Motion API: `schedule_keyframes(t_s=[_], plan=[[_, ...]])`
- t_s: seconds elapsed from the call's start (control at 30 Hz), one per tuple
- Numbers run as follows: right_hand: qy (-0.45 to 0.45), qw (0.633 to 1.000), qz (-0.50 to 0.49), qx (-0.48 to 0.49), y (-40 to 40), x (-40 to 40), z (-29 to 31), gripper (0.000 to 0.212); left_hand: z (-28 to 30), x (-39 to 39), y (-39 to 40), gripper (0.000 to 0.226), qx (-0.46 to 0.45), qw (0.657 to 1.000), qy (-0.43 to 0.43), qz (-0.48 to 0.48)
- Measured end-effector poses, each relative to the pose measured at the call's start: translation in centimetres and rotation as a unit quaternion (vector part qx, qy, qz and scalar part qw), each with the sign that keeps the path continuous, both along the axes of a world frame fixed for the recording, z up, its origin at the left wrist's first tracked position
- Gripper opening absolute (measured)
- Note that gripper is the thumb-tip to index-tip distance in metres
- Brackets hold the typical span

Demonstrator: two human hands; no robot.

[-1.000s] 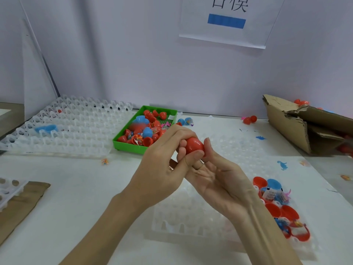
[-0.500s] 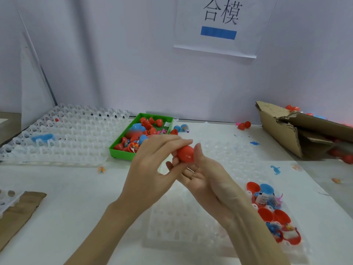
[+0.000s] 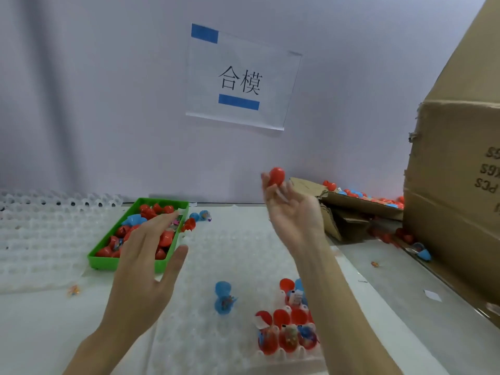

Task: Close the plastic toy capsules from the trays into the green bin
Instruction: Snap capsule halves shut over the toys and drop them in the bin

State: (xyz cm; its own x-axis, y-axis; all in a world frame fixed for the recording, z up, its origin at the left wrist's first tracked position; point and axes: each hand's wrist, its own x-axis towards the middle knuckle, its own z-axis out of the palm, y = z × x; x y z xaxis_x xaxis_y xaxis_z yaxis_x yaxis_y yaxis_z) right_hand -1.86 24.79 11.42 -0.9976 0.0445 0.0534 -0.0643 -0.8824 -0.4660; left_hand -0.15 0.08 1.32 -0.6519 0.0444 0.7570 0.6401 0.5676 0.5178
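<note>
My right hand (image 3: 293, 212) is raised palm up over the far side of the table, and it holds a closed red capsule (image 3: 276, 176) at its fingertips. Flat, with straight fingers and nothing in it, my left hand (image 3: 151, 253) hovers over the near right corner of the green bin (image 3: 102, 262). The bin holds several red and blue capsules. On the clear plastic tray (image 3: 230, 239) in front of me lies an open blue capsule (image 3: 223, 299). Several open red and blue capsules with toys (image 3: 286, 334) sit at the tray's near right.
A stack of clear trays (image 3: 40, 234) lies left of the bin. A tall cardboard box (image 3: 460, 185) stands at the right. A low torn box (image 3: 351, 207) behind my right hand carries more capsules. A paper sign (image 3: 240, 82) hangs on the wall.
My hands have parted. The left hand let go of the red capsule and moved toward the bin; the right hand rose with the capsule. The view tilted up and right.
</note>
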Motion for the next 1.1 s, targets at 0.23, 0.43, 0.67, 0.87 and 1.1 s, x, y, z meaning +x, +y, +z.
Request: schedule_keyframes(t_s=[0.23, 0.43, 0.67, 0.87, 1.1], plan=[[-0.079, 0.975, 0.027, 0.207, 2.7, -0.6, -2.8, 0.033, -0.5, -0.3, 0.0, 0.042, -0.044, 0.999, -0.015, -0.013], [-0.043, 0.843, -0.035, 0.535, 4.7, 2.2, -4.5, 0.023, -0.5, -0.3, 0.2, 0.045, -0.077, 0.996, -0.029, -0.016], [-0.005, 0.397, 0.064, 0.915, 4.7, 2.1, -4.4, 0.012, -0.9, -0.2, 0.2, 0.032, -0.104, 0.992, -0.067, -0.026], [-0.051, 0.308, 0.100, 0.945, 5.8, 1.0, -4.6, 0.015, -1.2, -0.6, 0.1, 0.031, -0.097, 0.992, -0.069, -0.039], [-0.038, 0.301, 0.106, 0.947, 6.3, 0.0, -3.4, 0.018, -1.2, -0.6, 0.1, 0.034, -0.091, 0.991, -0.079, -0.064]])
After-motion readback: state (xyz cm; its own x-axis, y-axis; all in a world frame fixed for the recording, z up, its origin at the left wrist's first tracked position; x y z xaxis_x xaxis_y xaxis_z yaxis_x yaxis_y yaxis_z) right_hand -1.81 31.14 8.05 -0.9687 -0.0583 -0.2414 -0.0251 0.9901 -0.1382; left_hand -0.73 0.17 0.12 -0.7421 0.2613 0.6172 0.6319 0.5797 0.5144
